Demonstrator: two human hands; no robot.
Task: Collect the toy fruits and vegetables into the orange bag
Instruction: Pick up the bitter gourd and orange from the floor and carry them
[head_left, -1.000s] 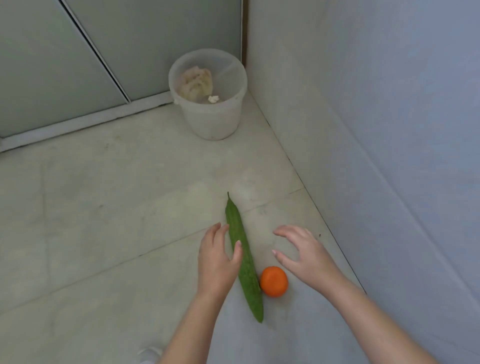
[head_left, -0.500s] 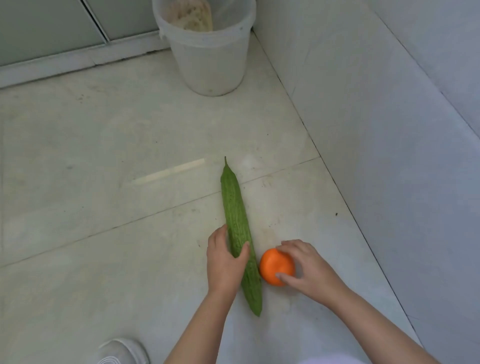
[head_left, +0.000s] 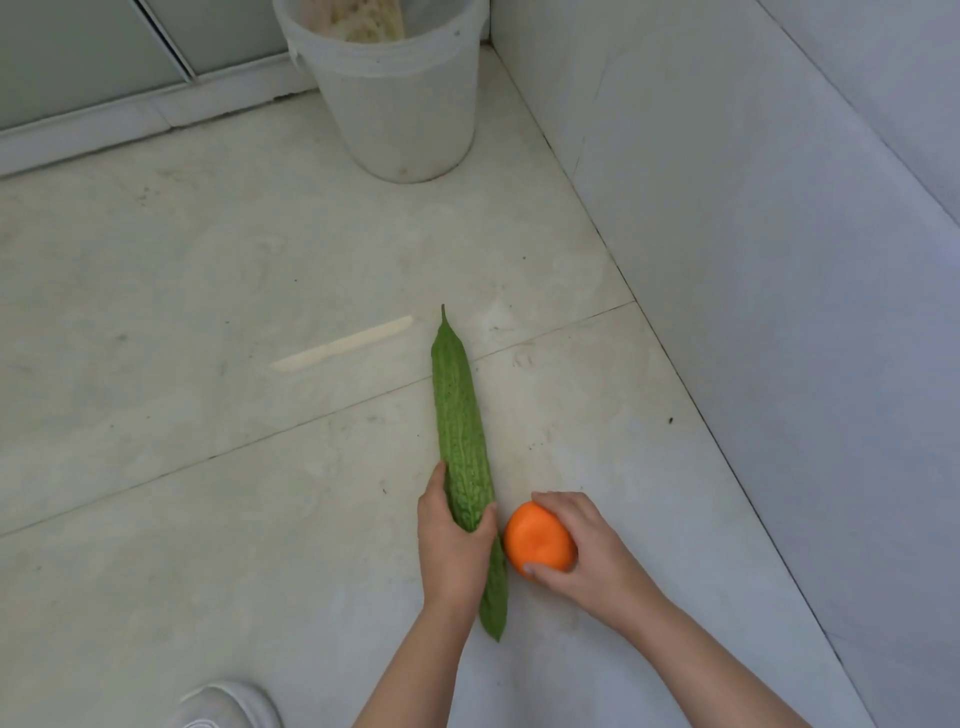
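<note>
While beside orange (head_left: 540, 540), gourd (head_left: 460, 415) between fingers (head_left: 487, 518)

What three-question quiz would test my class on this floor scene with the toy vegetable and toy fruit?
1. True or false: the left hand grips the long, bumpy green toy gourd.
2. What does the right hand hold? A) the round orange toy fruit; B) a toy banana; C) nothing.
3. Short answer: is the orange bag in view?
Key: 1 true; 2 A; 3 no.
</note>
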